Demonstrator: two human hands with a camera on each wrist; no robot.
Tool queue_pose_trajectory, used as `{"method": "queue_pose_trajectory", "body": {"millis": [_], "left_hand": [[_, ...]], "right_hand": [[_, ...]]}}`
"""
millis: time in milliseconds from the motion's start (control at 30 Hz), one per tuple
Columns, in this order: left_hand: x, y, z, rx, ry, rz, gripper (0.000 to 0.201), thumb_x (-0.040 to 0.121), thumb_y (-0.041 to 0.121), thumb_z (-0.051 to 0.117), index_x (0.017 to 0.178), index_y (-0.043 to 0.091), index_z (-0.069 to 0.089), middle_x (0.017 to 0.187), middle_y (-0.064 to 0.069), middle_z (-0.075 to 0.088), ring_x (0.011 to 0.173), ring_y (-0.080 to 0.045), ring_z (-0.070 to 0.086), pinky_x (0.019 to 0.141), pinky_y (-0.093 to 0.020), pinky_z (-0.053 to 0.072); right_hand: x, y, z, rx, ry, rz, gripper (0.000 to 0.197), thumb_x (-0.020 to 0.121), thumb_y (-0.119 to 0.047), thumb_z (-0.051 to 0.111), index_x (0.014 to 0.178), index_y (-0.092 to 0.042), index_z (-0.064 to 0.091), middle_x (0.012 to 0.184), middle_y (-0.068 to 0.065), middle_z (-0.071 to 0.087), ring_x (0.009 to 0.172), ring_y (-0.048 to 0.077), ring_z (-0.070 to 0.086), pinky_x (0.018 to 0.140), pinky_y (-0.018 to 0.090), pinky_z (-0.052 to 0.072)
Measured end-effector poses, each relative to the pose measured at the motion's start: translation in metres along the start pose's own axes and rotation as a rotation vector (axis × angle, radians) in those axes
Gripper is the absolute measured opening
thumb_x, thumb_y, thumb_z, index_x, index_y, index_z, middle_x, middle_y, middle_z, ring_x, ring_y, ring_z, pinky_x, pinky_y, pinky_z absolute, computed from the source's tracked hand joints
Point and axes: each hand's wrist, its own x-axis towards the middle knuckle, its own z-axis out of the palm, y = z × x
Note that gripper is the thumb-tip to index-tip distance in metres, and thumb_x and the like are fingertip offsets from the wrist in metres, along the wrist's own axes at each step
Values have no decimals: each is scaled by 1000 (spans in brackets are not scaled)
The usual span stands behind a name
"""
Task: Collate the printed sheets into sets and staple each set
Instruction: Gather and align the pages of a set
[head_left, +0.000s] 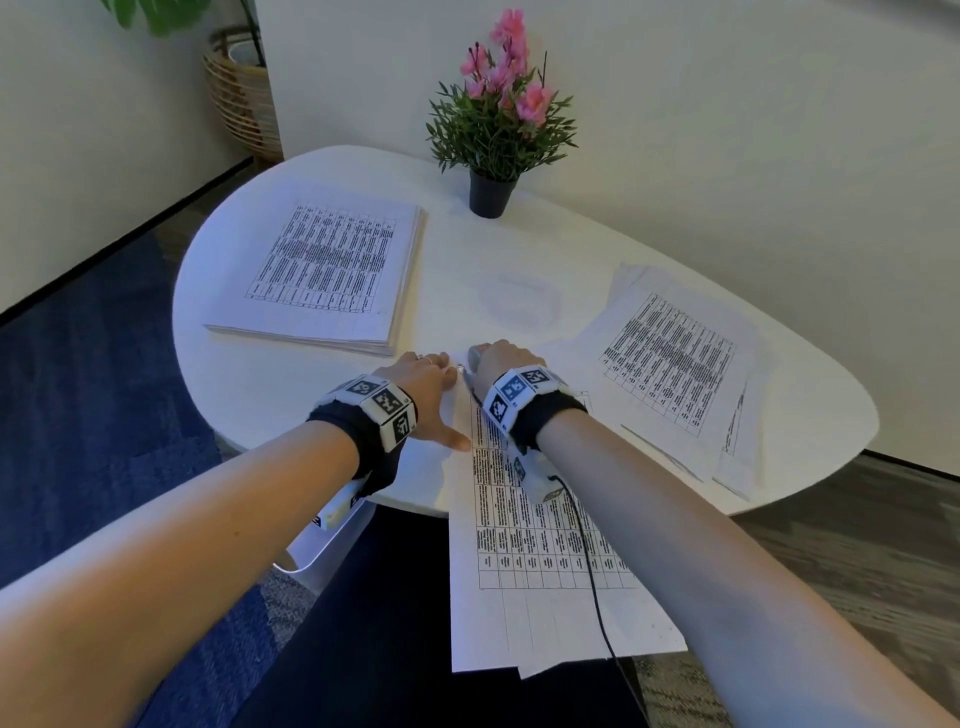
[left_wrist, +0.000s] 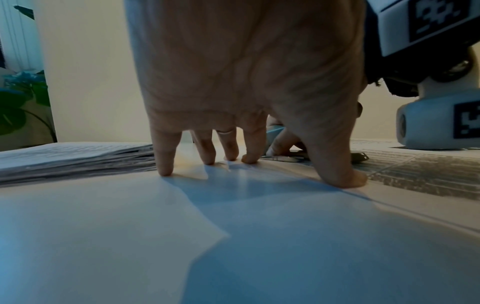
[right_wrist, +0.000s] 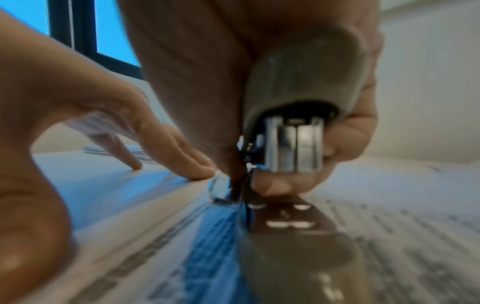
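Our right hand (head_left: 501, 364) clamps the stapler (right_wrist: 293, 131) over the set's (head_left: 545, 545) far corner. Just left of it, our left hand (head_left: 423, 387) presses straight fingers (left_wrist: 166, 164) beside that corner.

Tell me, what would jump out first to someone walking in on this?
The two hands at the near edge of the white table: the right hand grips a stapler on a printed set, while the left hand presses beside it. Behind stand a pink potted plant and a thick paper stack, far left.
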Motion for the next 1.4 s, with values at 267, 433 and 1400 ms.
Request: {"method": "queue_pose_trajectory", "body": {"millis": [267, 433, 1400], "left_hand": [[-4, 1, -1, -8, 16, -8, 107, 70, 79, 54, 152, 20, 18, 161, 0, 6, 141, -28, 19, 108, -44, 31], [-3, 0, 1, -25, 25, -8, 108, 67, 81, 55, 151, 22, 21, 160, 3, 8, 140, -27, 20, 106, -47, 35], [-3, 2, -3, -42, 19, -28, 105, 70, 77, 57, 151, 20, 22, 160, 2, 8, 143, -26, 16, 109, -45, 31]], "right_hand": [[4, 1, 0, 126, -113, 63, 53, 98, -36, 43, 132, 2, 31, 102, 13, 58, 61, 18, 47, 48, 29, 36], [7, -3, 5, 133, -39, 107, 45, 97, -34, 47, 127, -2, 38, 127, 19, 47, 107, 34, 56, 73, 36, 42], [10, -12, -19, 278, -133, 102, 32, 98, -25, 49, 73, -6, 44, 64, 1, 43, 52, 11, 40, 44, 22, 31]]}}
